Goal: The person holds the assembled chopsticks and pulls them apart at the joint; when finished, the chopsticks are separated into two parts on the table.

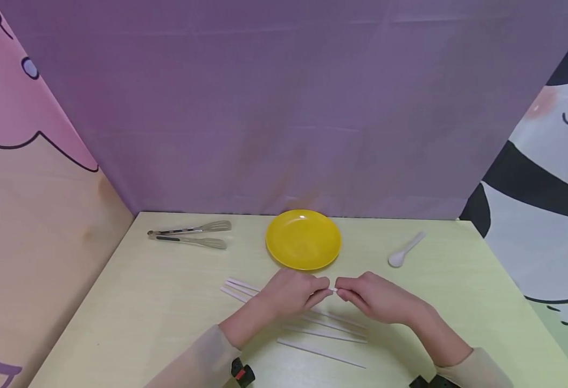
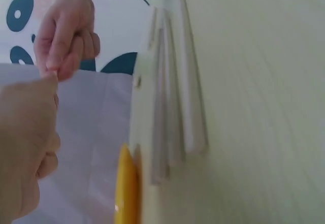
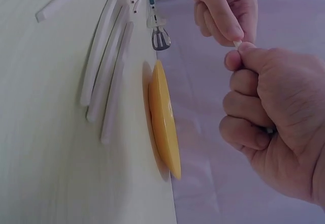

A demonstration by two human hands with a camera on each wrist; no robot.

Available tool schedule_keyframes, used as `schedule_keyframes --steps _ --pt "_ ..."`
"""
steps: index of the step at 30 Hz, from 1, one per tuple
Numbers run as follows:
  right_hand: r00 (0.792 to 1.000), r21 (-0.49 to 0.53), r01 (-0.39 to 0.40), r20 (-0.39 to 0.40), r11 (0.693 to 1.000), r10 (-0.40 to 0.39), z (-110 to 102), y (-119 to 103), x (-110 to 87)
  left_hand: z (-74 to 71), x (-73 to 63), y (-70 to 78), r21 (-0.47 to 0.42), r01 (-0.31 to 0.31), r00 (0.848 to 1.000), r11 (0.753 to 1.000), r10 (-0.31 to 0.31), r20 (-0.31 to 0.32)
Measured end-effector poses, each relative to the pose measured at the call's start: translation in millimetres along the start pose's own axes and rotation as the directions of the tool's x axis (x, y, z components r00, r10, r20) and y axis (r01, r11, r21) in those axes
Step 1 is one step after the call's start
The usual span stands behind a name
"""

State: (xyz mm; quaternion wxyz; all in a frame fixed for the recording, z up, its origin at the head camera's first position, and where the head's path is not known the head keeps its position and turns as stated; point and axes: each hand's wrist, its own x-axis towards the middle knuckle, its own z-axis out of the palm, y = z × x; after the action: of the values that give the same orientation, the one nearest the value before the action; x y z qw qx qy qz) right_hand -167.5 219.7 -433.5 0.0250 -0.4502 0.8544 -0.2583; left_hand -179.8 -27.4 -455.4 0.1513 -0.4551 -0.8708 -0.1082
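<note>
Above the table, just in front of the plate, my left hand (image 1: 291, 291) and right hand (image 1: 381, 296) meet with fingertips close together. Between them shows a short bit of a thin white stick (image 1: 333, 290), pinched by thumb and finger of each hand. Most of it is hidden by the fingers; in the right wrist view its pale tip (image 3: 237, 43) shows between the two thumbs. The other fingers of my right hand curl into the palm. Beneath the hands lie several long white sticks (image 1: 323, 354), roughly side by side and slanting, partly covered by my left hand and forearm.
A yellow plate (image 1: 303, 240) sits at the table's back edge. Metal tongs (image 1: 192, 229) with slotted ends lie at the back left, and a small white spoon (image 1: 402, 253) at the back right. A purple cloth (image 1: 284, 108) hangs behind the pale table (image 1: 158, 307).
</note>
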Motion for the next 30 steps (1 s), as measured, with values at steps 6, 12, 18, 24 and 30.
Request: schedule_keyframes --steps 6,12,18,24,30 --pt "0.995 -0.074 -0.035 -0.092 0.997 0.029 2.1 -2.9 0.5 -5.2 3.1 10.4 0.064 0.109 0.994 0.992 -0.108 -0.011" --pt "1.000 0.019 -0.023 0.012 1.000 0.023 0.5 3.7 3.0 -7.2 0.2 2.2 -0.072 0.054 0.998 0.996 -0.051 0.045" --pt "1.000 0.065 0.025 0.012 0.998 -0.026 4.8 7.6 5.0 -6.4 -3.6 -2.6 -0.099 0.030 0.998 0.995 -0.025 0.054" --pt "1.000 0.025 0.015 -0.027 1.000 -0.014 1.9 10.3 5.7 -10.6 0.7 8.4 -0.130 0.199 0.976 0.971 -0.186 0.110" --pt "0.998 0.179 0.020 0.062 0.984 -0.032 -7.5 13.8 1.6 -15.2 5.3 7.2 -0.251 0.147 0.980 0.957 -0.106 0.170"
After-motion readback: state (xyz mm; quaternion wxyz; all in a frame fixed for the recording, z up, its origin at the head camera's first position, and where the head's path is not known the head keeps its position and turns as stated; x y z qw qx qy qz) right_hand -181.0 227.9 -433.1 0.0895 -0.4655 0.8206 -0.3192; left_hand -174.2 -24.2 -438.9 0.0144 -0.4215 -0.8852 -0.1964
